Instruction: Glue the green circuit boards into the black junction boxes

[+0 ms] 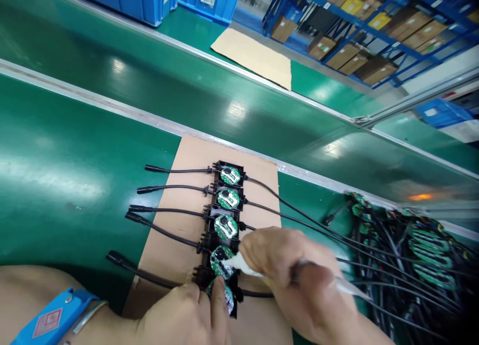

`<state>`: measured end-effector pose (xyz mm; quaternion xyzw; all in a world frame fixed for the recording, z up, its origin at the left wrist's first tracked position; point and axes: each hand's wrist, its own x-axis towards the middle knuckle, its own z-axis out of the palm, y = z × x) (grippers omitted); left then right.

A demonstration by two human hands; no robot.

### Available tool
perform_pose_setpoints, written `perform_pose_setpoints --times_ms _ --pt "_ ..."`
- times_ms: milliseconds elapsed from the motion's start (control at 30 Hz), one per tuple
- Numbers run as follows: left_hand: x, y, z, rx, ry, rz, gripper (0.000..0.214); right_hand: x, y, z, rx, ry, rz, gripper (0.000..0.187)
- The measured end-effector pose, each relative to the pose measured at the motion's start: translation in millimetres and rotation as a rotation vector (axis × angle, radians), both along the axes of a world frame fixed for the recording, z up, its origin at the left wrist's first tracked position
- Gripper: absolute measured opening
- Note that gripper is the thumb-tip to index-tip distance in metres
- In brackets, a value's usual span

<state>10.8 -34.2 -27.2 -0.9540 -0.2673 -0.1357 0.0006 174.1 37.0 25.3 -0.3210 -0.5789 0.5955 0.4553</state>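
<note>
The grip of the left hand (187, 310) lies low over the nearest round green circuit board (229, 299), fingers on it, seemingly to steady it; the thumb is hidden, so I cannot tell whether it pinches. A blue wrist strap with a red-and-white label (54, 315) sits on that forearm. The right hand (280, 258) is closed around a white tube with a tapered nozzle (243, 263), angled so its tip points at the second-nearest round green circuit board (219, 260); whether it touches is unclear.

These two boards begin a row of five in black plastic housings (236, 163), probably set side by side so that every board faces up within reach. Beneath them a brown cardboard sheet (258, 183) likely shields the glossy green desk (56, 185). Black cables with thick plug ends (153, 189) stretch left, away from the boards, while other black cables (299, 219) run right towards a tangled heap of green boards and black leads (430, 255).

Beyond the sheet runs a silver metal rail (160, 123), then a loose tan cardboard piece (258, 58), blue plastic bins (112, 1) and blue metal shelving holding brown boxes (348, 56).
</note>
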Motion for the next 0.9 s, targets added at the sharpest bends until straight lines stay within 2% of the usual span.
perform_pose_setpoints --times_ms 200,333,400,733,900 --pt "3 1 1.6 0.006 0.035 -0.051 0.025 -14 1 -22.6 0.166 -0.069 0.111 0.040" --pt "4 1 2.7 -0.017 0.041 -0.007 0.027 -10 3 -18.9 0.182 -0.135 0.149 0.038" --pt "4 1 4.2 -0.038 0.060 -0.031 0.027 -7 1 -14.5 0.177 -0.162 0.162 0.036" --pt "9 1 3.4 -0.170 0.130 -0.054 0.035 2 -15 -4.2 0.080 -0.193 0.026 0.042" --pt "5 2 6.2 -0.057 0.070 -0.075 0.031 6 -9 -7.3 0.067 -0.153 -0.026 0.042"
